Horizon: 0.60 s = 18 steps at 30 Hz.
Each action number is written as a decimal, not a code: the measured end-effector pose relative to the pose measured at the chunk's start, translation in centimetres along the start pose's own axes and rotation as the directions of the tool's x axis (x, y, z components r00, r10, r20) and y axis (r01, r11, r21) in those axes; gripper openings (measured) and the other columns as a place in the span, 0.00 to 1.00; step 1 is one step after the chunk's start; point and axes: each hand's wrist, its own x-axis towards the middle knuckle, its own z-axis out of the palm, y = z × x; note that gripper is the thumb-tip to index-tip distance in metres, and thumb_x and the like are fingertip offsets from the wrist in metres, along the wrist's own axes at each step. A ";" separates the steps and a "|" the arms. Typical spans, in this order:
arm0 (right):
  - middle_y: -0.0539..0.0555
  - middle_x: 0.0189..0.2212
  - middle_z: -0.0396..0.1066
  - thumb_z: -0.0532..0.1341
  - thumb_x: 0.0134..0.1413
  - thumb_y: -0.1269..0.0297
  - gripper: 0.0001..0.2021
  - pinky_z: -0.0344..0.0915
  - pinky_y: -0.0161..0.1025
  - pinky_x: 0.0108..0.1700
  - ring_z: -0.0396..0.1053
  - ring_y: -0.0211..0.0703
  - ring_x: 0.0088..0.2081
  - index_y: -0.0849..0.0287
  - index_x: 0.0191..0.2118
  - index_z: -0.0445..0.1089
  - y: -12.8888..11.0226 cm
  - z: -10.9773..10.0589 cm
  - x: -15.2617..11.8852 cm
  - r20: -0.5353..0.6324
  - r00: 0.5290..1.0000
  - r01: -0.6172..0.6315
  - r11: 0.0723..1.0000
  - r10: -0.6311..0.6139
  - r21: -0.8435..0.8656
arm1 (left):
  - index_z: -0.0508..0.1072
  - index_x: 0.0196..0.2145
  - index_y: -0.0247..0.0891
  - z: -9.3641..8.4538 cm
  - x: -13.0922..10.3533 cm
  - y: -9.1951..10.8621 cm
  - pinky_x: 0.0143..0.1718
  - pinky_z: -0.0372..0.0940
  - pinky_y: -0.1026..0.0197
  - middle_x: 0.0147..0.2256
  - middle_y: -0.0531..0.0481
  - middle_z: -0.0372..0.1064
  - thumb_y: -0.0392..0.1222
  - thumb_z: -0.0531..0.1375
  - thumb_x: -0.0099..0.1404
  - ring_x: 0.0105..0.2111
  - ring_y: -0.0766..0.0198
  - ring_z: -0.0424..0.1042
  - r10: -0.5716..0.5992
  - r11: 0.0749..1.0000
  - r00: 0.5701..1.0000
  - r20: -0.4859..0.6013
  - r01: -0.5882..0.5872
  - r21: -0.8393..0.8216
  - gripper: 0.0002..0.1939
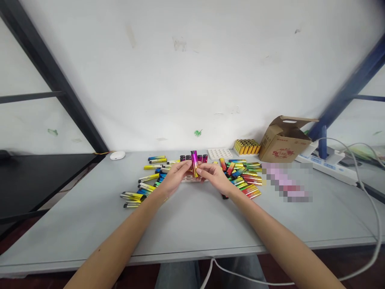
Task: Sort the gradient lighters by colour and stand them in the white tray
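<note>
A shiny purple-to-gold lighter (195,163) is held upright between my two hands. My left hand (176,176) pinches its upper left side, and the fingers of my right hand (213,176) close on its lower right side. Just behind it, a row of purple lighters (205,158) stands in a white tray (185,179), which my hands partly cover. Loose metallic lighters in yellow, silver and blue (147,187) lie by my left hand. More loose ones, in red, gold, blue and green (252,191), lie to the right of my right hand.
At the back are a white tray with holes (220,154) and a tray filled with gold lighters (247,147). An open cardboard box (284,142) stands beside them. A white power strip (327,168), a cable (368,192) and a pixelated pink patch are at the right. A white case (117,155) lies far left.
</note>
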 end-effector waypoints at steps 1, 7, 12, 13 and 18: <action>0.49 0.25 0.70 0.63 0.52 0.50 0.15 0.66 0.36 0.32 0.68 0.38 0.29 0.59 0.33 0.73 0.0 -0.1 0.0 0.012 1.000 -0.002 1.000 0.002 0.005 | 0.76 0.38 0.35 0.0 0.0 -0.1 0.38 0.65 0.57 0.30 0.48 0.73 0.53 0.59 0.63 0.29 0.63 0.71 -0.001 1.000 1.000 0.000 0.001 0.001 0.17; 0.51 0.28 0.72 0.61 0.54 0.51 0.15 0.66 0.35 0.32 0.71 0.39 0.31 0.59 0.36 0.74 0.2 -0.5 0.1 0.044 0.998 -0.040 0.998 0.041 -0.043 | 0.75 0.38 0.35 -0.2 0.1 -0.6 0.40 0.64 0.60 0.32 0.48 0.73 0.51 0.62 0.61 0.32 0.63 0.71 0.010 0.999 0.992 -0.126 -0.006 0.035 0.16; 0.53 0.30 0.74 0.61 0.53 0.49 0.17 0.67 0.35 0.29 0.72 0.39 0.29 0.59 0.35 0.73 -0.1 -2.1 0.5 -0.135 0.987 -0.084 0.996 0.082 -0.007 | 0.70 0.38 0.37 -0.5 0.0 0.0 0.42 0.64 0.59 0.35 0.48 0.73 0.47 0.65 0.59 0.36 0.64 0.71 0.035 0.996 0.987 -0.159 -0.047 -0.076 0.14; 0.53 0.30 0.74 0.61 0.52 0.49 0.17 0.67 0.35 0.29 0.71 0.39 0.28 0.59 0.34 0.73 -0.3 -2.6 0.6 -0.187 0.980 -0.071 0.997 0.072 0.010 | 0.69 0.38 0.37 -0.5 0.0 0.2 0.41 0.64 0.60 0.33 0.49 0.73 0.47 0.65 0.59 0.34 0.65 0.71 0.022 0.994 0.990 -0.142 -0.037 -0.105 0.14; 0.52 0.27 0.73 0.63 0.49 0.49 0.17 0.67 0.36 0.28 0.69 0.38 0.26 0.60 0.32 0.73 -0.4 -4.6 0.9 -0.398 0.916 -0.023 0.996 0.054 0.081 | 0.64 0.33 0.37 -0.3 -0.3 0.4 0.35 0.65 0.61 0.29 0.54 0.66 0.42 0.66 0.58 0.29 0.67 0.69 -0.087 0.978 0.992 -0.089 0.068 -0.199 0.13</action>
